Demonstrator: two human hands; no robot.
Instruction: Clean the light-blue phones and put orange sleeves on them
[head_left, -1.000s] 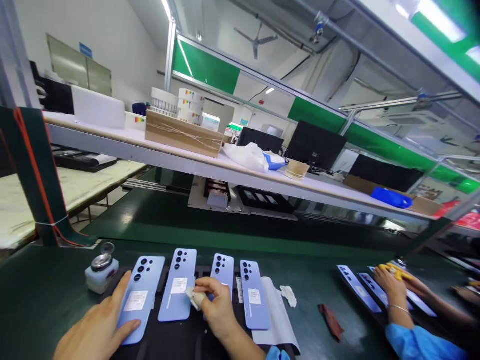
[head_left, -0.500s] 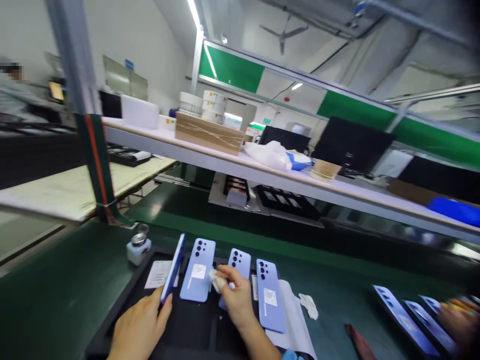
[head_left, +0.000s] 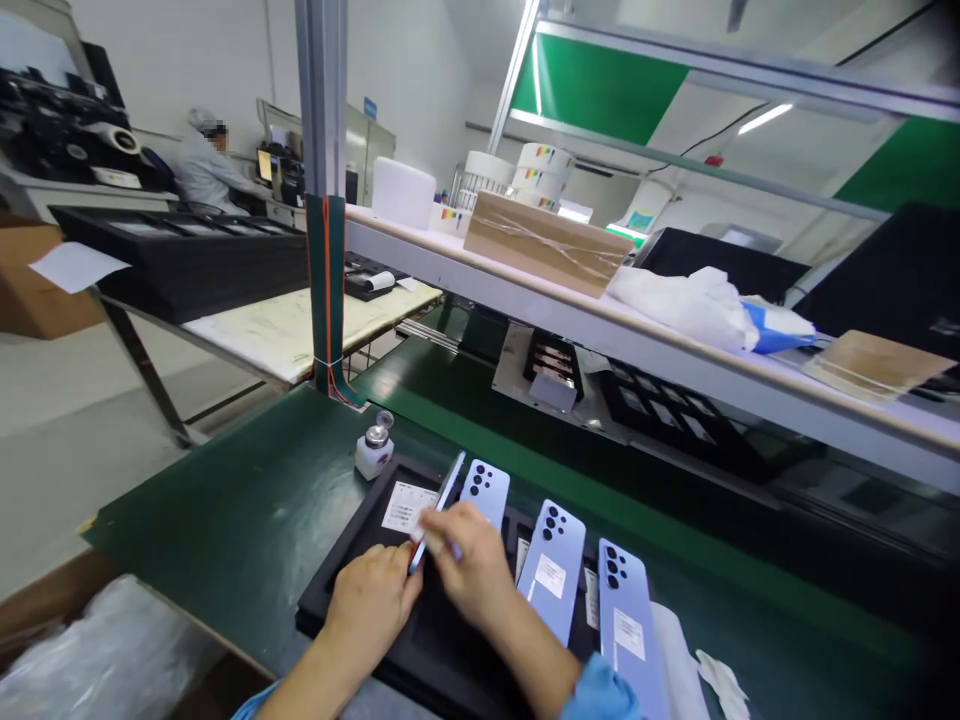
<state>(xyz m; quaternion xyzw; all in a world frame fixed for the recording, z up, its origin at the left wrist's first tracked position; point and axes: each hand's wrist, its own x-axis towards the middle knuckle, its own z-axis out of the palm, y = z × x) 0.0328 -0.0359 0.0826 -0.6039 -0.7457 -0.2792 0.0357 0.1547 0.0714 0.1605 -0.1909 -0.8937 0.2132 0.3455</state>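
Note:
My left hand grips the lower end of a light blue phone that stands tilted on its edge over a black tray. My right hand is closed against the same phone from the right; what its fingers pinch is hidden. Three more light blue phones lie back-up in the tray: one just behind my hands, a second to the right, a third further right. A white label lies in the tray's bared slot.
A small white dispenser bottle stands left of the tray on the green mat. A shelf overhead carries a cardboard box, tape rolls and bags. A person in white sits far left. White cloth scraps lie at the right.
The view has swung to the left. My left hand lifted the leftmost phone off the tray and stood it on edge; my right hand moved over to it.

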